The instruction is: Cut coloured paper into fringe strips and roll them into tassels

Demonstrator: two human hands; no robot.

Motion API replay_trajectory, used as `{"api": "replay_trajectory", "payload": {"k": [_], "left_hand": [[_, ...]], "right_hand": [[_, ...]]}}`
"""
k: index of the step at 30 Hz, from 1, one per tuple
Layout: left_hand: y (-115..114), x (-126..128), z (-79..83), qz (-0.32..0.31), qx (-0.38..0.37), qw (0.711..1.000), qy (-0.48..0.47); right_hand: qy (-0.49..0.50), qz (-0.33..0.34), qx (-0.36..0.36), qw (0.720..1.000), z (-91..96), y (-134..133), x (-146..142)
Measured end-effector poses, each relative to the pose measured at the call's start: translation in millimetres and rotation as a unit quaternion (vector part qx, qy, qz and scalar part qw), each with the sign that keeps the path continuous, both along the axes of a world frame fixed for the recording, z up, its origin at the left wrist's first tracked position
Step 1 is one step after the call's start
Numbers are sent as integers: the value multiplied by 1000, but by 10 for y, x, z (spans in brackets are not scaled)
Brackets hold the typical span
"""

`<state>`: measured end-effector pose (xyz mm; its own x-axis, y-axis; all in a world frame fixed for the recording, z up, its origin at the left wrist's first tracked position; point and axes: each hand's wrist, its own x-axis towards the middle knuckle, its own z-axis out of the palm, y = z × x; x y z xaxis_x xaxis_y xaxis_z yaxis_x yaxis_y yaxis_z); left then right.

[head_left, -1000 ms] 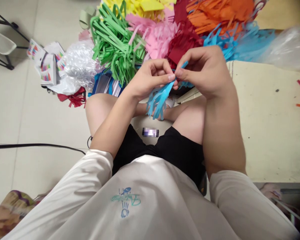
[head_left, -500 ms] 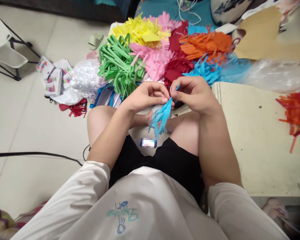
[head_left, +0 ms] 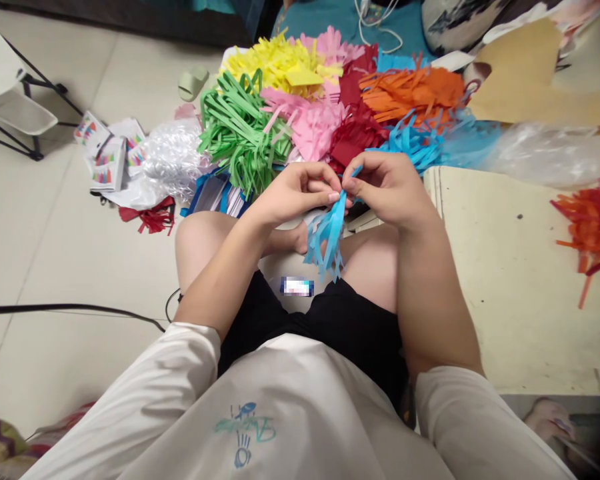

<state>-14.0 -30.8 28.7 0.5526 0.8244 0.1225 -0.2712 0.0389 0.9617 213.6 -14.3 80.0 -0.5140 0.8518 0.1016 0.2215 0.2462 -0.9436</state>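
A blue paper tassel (head_left: 330, 230) hangs between my hands, its cut strips dangling over my crossed legs. My left hand (head_left: 307, 187) pinches it near the top with thumb and fingers. My right hand (head_left: 380, 183) is closed on the twisted upper end, which pokes up past the thumb. The fingertips of both hands nearly meet, and part of the tassel's neck is hidden behind them. Just beyond the hands lie green fringed paper (head_left: 243, 133), pink fringed paper (head_left: 313, 123) and dark red fringed paper (head_left: 353, 140).
Yellow fringe (head_left: 280, 63), orange fringe (head_left: 413, 93) and blue fringe (head_left: 415, 140) lie farther back. On the right, a cream board (head_left: 540, 287) carries an orange-red tassel (head_left: 593, 223). Silvery clear wrap (head_left: 175, 157) and printed packets (head_left: 110, 163) lie left. A black cable (head_left: 80, 308) crosses the floor.
The tassel's strips have swung slightly to the right and hang straighter. Both hands keep their pinch in nearly the same place.
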Motion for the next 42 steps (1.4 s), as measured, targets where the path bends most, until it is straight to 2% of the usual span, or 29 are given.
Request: {"api": "replay_trajectory", "payload": {"k": [3, 9, 12, 21, 26, 36, 42], "left_hand": [[-10, 30, -16, 23, 9, 1000, 6], [-22, 160, -78, 113, 42, 991, 55], [-8, 209, -114, 132, 50, 988, 69], [4, 209, -121, 127, 32, 987, 91], [9, 201, -111, 129, 22, 987, 92], [41, 158, -119, 104, 12, 992, 76], [60, 127, -96, 95, 29, 991, 86]], "right_hand": [[-16, -15, 1, 1000, -24, 8, -6], [-37, -81, 43, 995, -125, 87, -7], [-45, -97, 60, 992, -161, 118, -3], [-42, -81, 36, 995, -222, 166, 20], [-42, -73, 8, 996, -195, 149, 11], [-36, -116, 62, 991, -140, 140, 17], [-18, -123, 43, 991, -120, 95, 15]]}}
